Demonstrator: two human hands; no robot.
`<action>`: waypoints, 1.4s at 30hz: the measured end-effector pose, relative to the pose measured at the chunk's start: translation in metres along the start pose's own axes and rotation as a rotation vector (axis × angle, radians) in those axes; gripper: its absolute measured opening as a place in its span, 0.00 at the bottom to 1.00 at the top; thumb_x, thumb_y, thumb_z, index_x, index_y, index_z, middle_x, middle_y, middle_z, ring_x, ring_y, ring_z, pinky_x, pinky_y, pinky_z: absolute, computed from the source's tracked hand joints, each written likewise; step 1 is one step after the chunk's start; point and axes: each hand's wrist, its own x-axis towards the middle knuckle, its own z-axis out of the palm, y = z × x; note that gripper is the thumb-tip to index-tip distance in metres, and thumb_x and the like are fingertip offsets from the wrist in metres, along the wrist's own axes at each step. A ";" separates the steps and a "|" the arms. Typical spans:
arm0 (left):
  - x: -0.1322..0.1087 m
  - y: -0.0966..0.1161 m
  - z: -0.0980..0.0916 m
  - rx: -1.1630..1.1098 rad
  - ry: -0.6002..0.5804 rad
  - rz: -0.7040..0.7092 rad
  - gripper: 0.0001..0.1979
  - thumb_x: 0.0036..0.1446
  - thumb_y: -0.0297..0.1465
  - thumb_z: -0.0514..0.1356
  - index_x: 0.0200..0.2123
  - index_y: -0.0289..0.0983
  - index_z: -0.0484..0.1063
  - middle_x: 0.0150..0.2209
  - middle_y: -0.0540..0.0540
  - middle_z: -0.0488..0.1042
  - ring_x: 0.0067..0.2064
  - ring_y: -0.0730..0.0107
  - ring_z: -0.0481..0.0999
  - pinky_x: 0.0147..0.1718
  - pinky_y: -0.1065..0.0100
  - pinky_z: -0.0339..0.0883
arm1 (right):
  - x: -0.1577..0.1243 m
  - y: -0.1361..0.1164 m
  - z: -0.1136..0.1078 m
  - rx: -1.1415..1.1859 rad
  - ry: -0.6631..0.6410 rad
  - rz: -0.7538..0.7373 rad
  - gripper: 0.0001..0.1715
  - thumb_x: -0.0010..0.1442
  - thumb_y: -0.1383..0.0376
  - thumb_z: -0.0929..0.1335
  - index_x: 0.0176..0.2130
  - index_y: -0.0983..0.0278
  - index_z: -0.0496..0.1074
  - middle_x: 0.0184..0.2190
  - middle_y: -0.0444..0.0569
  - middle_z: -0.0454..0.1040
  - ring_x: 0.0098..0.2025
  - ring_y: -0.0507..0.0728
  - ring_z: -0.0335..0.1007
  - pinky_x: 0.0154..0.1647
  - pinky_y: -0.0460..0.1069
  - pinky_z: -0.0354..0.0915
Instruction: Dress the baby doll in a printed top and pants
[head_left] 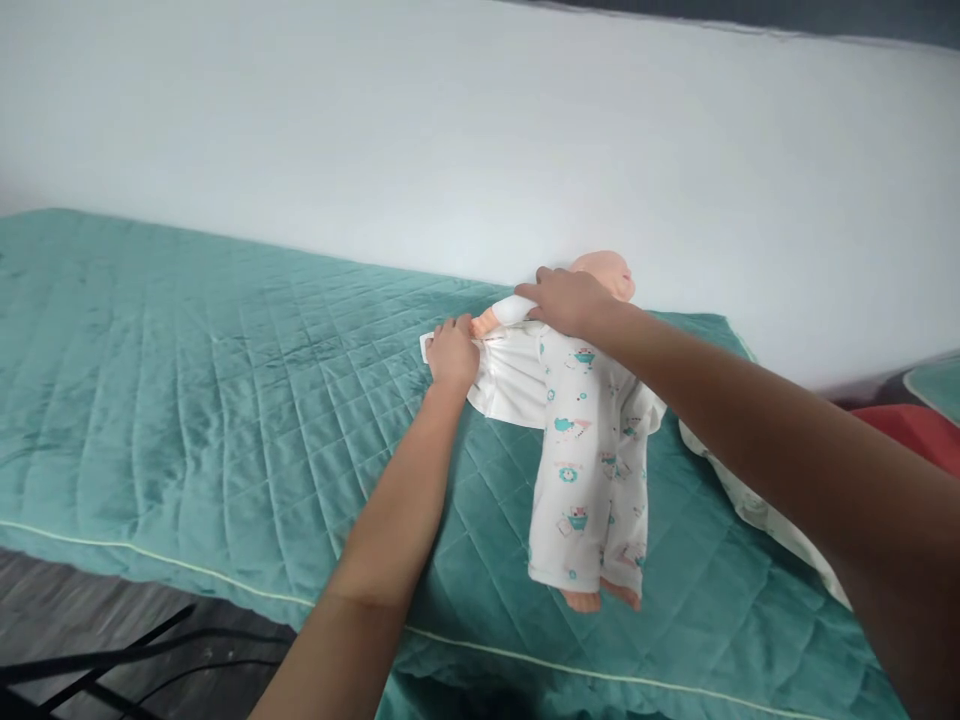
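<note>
A baby doll lies on its back on a green quilted bedspread, dressed in white clothes with small teal prints. Its head points toward the wall and its bare feet toward me. One doll arm, in a short white sleeve, stretches out to the left. Beneath that arm a white garment is spread flat. My left hand is closed on this garment's outer end, beside the doll's hand. My right hand is closed over the doll's shoulder, fingertips at the sleeved upper arm; the thumb is partly hidden.
The green bedspread runs along a white wall. Light patterned fabric and a red item lie at the right, partly behind my right arm. Black metal bars stand over the floor at lower left.
</note>
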 end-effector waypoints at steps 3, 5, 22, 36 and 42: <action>-0.001 -0.002 -0.001 -0.003 0.001 -0.028 0.23 0.64 0.24 0.47 0.58 0.42 0.69 0.55 0.40 0.76 0.57 0.52 0.72 0.53 0.54 0.64 | 0.001 -0.004 0.000 0.025 -0.008 -0.004 0.21 0.70 0.59 0.63 0.59 0.59 0.69 0.51 0.59 0.70 0.48 0.66 0.70 0.41 0.55 0.62; 0.000 -0.002 -0.001 0.011 0.015 -0.039 0.23 0.64 0.24 0.47 0.60 0.41 0.66 0.56 0.40 0.75 0.57 0.54 0.72 0.53 0.56 0.65 | 0.003 -0.008 0.002 0.040 -0.023 -0.010 0.21 0.70 0.58 0.63 0.59 0.59 0.68 0.51 0.59 0.70 0.48 0.67 0.71 0.42 0.55 0.63; 0.001 0.011 0.003 0.224 0.059 0.251 0.22 0.65 0.33 0.56 0.62 0.40 0.65 0.57 0.38 0.73 0.59 0.50 0.68 0.63 0.49 0.55 | -0.015 -0.010 0.028 0.476 0.153 0.126 0.30 0.66 0.59 0.64 0.65 0.64 0.65 0.59 0.60 0.73 0.59 0.70 0.69 0.55 0.63 0.66; 0.002 0.002 -0.003 0.262 0.092 0.224 0.22 0.65 0.34 0.55 0.61 0.41 0.67 0.57 0.38 0.74 0.58 0.48 0.70 0.57 0.52 0.60 | -0.114 0.051 0.152 0.580 0.530 0.714 0.28 0.59 0.66 0.63 0.58 0.63 0.70 0.59 0.57 0.73 0.62 0.67 0.65 0.68 0.68 0.50; -0.003 0.002 -0.002 0.234 0.127 0.184 0.25 0.62 0.30 0.54 0.62 0.37 0.67 0.58 0.36 0.73 0.59 0.45 0.70 0.61 0.47 0.59 | -0.115 0.060 0.156 0.722 0.640 0.793 0.30 0.56 0.67 0.60 0.56 0.64 0.72 0.55 0.56 0.76 0.56 0.64 0.70 0.61 0.60 0.61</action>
